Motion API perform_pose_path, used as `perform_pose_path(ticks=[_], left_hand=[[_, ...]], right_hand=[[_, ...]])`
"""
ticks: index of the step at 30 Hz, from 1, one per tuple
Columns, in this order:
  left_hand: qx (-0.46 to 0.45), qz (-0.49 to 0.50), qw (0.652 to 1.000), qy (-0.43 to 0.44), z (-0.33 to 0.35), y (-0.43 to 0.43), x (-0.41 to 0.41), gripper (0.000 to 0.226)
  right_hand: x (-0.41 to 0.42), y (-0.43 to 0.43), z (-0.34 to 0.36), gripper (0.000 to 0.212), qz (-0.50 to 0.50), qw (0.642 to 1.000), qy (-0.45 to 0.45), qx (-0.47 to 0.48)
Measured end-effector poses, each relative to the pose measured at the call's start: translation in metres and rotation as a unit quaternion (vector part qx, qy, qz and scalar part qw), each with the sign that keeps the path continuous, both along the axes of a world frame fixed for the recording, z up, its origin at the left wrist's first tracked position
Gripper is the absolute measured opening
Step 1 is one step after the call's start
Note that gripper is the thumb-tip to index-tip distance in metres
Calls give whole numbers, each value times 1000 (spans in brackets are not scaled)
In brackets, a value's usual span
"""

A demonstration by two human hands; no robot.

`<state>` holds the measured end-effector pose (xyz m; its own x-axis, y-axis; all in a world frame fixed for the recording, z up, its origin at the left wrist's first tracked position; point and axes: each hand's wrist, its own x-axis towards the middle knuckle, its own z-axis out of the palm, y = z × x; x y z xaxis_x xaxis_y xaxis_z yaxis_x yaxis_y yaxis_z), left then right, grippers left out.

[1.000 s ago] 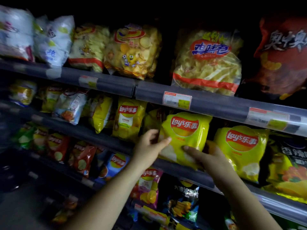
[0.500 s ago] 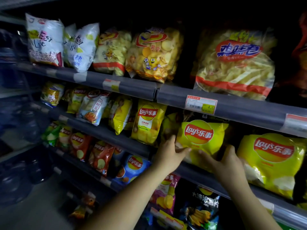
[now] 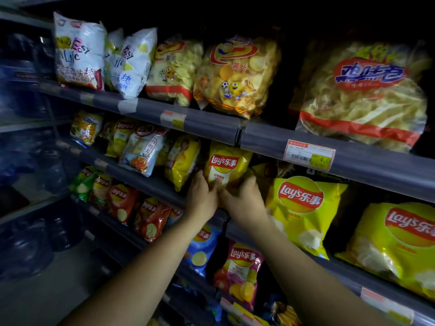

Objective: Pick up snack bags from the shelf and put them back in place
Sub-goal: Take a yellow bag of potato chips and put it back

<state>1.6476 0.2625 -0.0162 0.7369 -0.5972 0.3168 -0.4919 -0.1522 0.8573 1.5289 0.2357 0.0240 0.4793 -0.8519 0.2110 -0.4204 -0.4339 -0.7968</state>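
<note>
Near the middle of the frame, the left hand (image 3: 202,198) and right hand (image 3: 244,201) sit side by side. Both curl their fingers around the bottom of the small yellow chip bag (image 3: 226,164). The bag stands tall, straight above the fingers, on the middle shelf (image 3: 150,184).

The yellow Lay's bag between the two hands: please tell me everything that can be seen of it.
The yellow Lay's bag is a glossy, foil-like packet with a red logo band and a pale label panel below. It stands roughly upright on the middle shelf, under the grey shelf rail. The left hand touches its lower left edge, the right hand its lower right. Its bottom is hidden behind the hands.
</note>
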Motion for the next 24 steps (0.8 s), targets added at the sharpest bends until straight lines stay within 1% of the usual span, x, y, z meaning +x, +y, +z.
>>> perform_pose_path(ticks=[2, 3, 5, 7, 9, 10, 12, 13, 16, 18, 20, 24], left_hand=[[-6, -5, 1000, 10, -2, -4, 3, 42], [-9, -7, 1000, 10, 1, -3, 4, 37], [-30, -21, 999, 26, 9, 3, 6, 32], [-53, -38, 996, 53, 20, 18, 9, 41], [-51, -69, 992, 90, 29, 42, 8, 55], [-50, -99, 987, 118, 31, 55, 6, 56], [-64, -164, 967, 183, 30, 79, -7, 42], [-74, -183, 959, 202, 29, 89, -16, 38], [-72, -226, 940, 246, 27, 107, -40, 42], [-74, -276, 911, 298, 22, 114, -50, 43], [-78, -304, 885, 344, 17, 118, -58, 45], [-70, -344, 871, 345, 10, 119, -78, 55]], right_hand=[[19, -12, 2, 63, -12, 997, -19, 71], [23, -16, 3, 60, -18, 996, -29, 84], [24, -21, 5, 55, -40, 995, -55, 75], [13, -17, 7, 54, -43, 994, -82, 59], [-5, -6, 6, 55, 4, 989, -123, 85], [-16, 2, 4, 52, 41, 983, -144, 110], [-38, 19, -3, 39, 109, 966, -172, 159], [-49, 26, -5, 35, 131, 957, -180, 183], [-79, 36, -8, 37, 174, 927, -208, 261], [-99, 38, -8, 38, 186, 903, -233, 309], [-119, 40, -9, 41, 189, 891, -252, 328], [-148, 44, -12, 35, 202, 888, -261, 321]])
